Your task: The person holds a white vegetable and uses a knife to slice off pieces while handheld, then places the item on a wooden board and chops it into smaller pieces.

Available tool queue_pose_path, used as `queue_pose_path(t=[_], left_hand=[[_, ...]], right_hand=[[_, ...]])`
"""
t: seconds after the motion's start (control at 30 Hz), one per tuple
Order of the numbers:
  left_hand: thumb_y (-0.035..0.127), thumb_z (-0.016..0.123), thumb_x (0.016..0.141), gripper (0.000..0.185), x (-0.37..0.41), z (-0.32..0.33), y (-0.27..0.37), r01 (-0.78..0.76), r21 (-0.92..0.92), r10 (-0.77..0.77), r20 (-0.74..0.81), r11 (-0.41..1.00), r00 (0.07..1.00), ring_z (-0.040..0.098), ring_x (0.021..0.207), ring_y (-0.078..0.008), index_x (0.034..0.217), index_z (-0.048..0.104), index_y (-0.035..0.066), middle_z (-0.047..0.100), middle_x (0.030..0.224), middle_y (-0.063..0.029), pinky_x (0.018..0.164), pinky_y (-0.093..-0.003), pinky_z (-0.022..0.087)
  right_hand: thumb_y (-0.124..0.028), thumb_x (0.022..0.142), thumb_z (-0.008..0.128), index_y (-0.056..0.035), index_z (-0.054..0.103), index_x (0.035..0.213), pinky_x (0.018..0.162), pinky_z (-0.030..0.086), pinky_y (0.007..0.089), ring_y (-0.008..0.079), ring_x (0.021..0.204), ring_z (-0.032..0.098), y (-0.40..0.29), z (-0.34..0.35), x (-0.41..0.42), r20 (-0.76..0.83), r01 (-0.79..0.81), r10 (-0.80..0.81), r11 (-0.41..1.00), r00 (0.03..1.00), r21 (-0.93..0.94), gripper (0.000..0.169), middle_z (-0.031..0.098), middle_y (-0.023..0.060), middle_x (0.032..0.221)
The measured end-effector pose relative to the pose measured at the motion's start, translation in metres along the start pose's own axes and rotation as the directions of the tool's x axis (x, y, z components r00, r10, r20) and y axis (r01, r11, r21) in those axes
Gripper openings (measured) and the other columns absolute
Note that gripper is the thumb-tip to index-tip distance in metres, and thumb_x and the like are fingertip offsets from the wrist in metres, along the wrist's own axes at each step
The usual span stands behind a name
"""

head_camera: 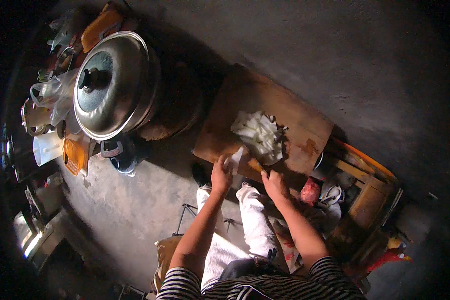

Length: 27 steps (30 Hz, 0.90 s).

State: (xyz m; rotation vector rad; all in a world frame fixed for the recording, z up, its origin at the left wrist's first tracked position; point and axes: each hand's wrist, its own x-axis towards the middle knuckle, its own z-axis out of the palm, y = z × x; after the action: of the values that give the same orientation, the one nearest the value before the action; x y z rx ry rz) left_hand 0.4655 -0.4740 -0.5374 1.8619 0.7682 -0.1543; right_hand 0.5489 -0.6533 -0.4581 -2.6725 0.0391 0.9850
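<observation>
My left hand grips a pale white piece of vegetable by the near edge of a wooden board. In my right hand is the dark handle of what looks like a knife, its blade catching an orange reflection and pointing toward the left hand. Beyond both hands, a heap of white cut vegetable pieces lies on the board. The exact kind of vegetable cannot be told. Shadow partly hides the blade's edge.
A large lidded metal pot stands left of the board. Farther left are an orange plastic basket, a white plastic jug and clear plastic bags. To the right sit a red bag and wooden furniture.
</observation>
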Motion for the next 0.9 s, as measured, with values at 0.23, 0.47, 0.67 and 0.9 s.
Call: queue_pose_path(t=[0.23, 0.47, 0.67, 0.9], left_hand=[[0.019, 0.07, 0.077, 0.057, 0.012, -0.011, 0.054, 0.159, -0.055, -0.167, -0.196, 0.986, 0.966, 0.055, 0.106, -0.0395, 0.124, 0.043, 0.0, 0.059, 0.11, -0.0237, 0.087, -0.0415, 0.045], [0.025, 0.068, 0.078, 0.046, 0.018, -0.004, 0.039, 0.162, 0.12, -0.146, -0.132, 0.979, 0.98, 0.057, 0.097, -0.04, 0.114, 0.05, 0.002, 0.06, 0.103, -0.0223, 0.082, -0.0426, 0.047], [0.024, 0.071, 0.077, 0.043, 0.02, -0.031, 0.05, 0.184, 0.075, -0.177, -0.09, 0.98, 0.98, 0.058, 0.096, -0.0378, 0.11, 0.052, 0.005, 0.06, 0.105, -0.0199, 0.081, -0.0411, 0.047], [0.014, 0.076, 0.071, 0.055, 0.021, -0.024, 0.034, 0.128, -0.067, -0.143, -0.317, 0.989, 0.938, 0.056, 0.101, -0.0367, 0.117, 0.047, 0.005, 0.056, 0.11, -0.0193, 0.083, -0.0421, 0.046]], right_hand=[[-0.044, 0.085, 0.056, 0.0008, 0.063, 0.096, 0.077, 0.049, 0.0507, 0.0459, 0.09, 0.06, -0.009, -0.025, -0.005, 0.067, -0.061, 0.057, 0.996, 0.996, 0.063, 0.046, 0.063, 0.0281, 0.093], [-0.039, 0.085, 0.056, 0.0016, 0.063, 0.095, 0.076, 0.048, 0.0467, 0.0433, 0.087, 0.06, -0.004, -0.024, -0.018, 0.045, -0.023, 0.017, 0.989, 0.999, 0.147, 0.042, 0.063, 0.0268, 0.092], [-0.037, 0.086, 0.056, 0.0014, 0.061, 0.091, 0.07, 0.048, 0.0484, 0.0423, 0.082, 0.061, 0.007, -0.034, -0.033, -0.048, 0.156, -0.154, 0.987, 0.987, 0.035, 0.039, 0.063, 0.026, 0.087], [-0.032, 0.087, 0.057, 0.0012, 0.06, 0.087, 0.069, 0.048, 0.0495, 0.0433, 0.079, 0.06, 0.004, -0.034, -0.04, 0.05, 0.188, -0.188, 0.982, 0.981, -0.001, 0.033, 0.062, 0.0268, 0.084]])
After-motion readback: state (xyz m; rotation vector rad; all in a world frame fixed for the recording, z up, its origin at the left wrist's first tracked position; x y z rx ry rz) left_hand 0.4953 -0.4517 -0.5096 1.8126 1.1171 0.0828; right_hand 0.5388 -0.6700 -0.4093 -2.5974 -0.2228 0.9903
